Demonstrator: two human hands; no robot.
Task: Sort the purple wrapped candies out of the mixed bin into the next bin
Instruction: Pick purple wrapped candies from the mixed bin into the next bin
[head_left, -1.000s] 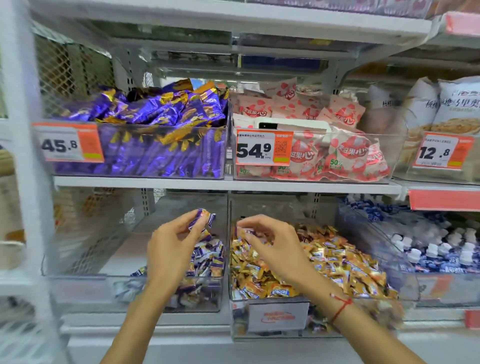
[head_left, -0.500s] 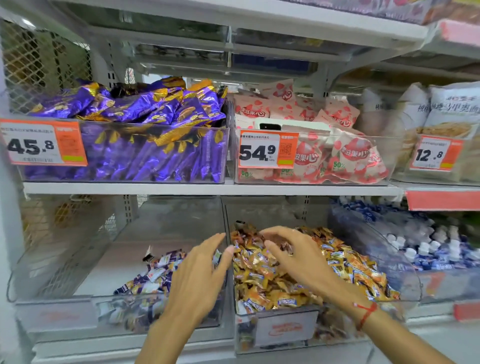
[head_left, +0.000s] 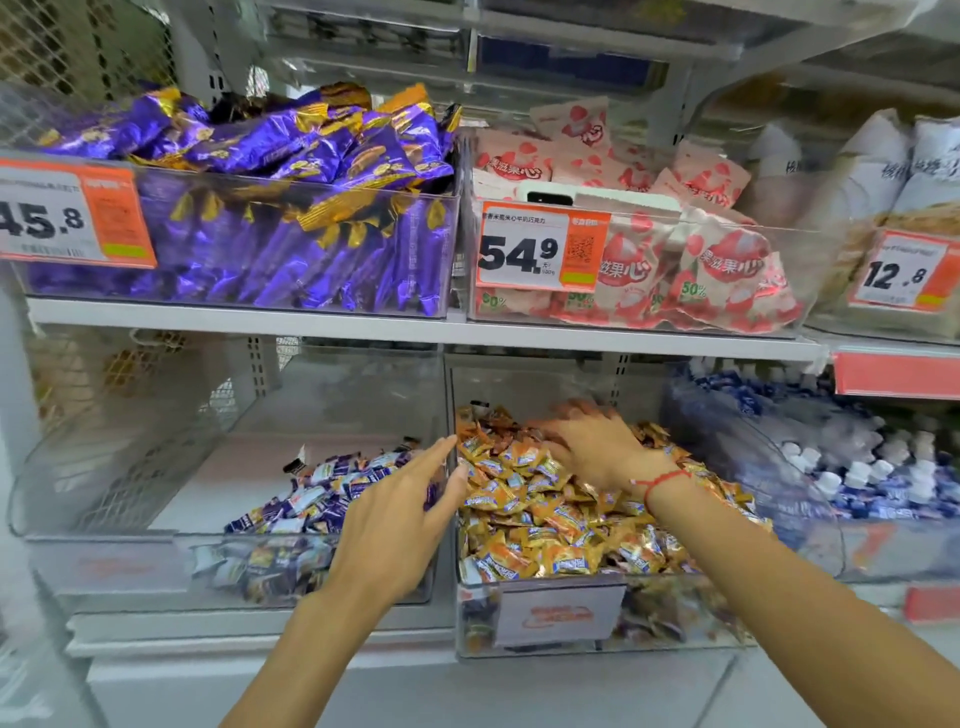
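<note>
Hands over clear plastic candy bins

Left hand (head_left: 387, 525) open, fingers extended, above purple-wrapped candies (head_left: 311, 493); right hand (head_left: 592, 441) digs into orange-wrapped mixed candies (head_left: 540, 519), grip unclear.

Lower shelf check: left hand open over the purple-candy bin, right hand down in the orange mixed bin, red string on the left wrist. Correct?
Not quite: the red string is on the right wrist, not the left. The head view shows it just behind the right hand, which is down in the orange mixed bin. The left hand is open over the purple-candy bin, as you said.
</note>
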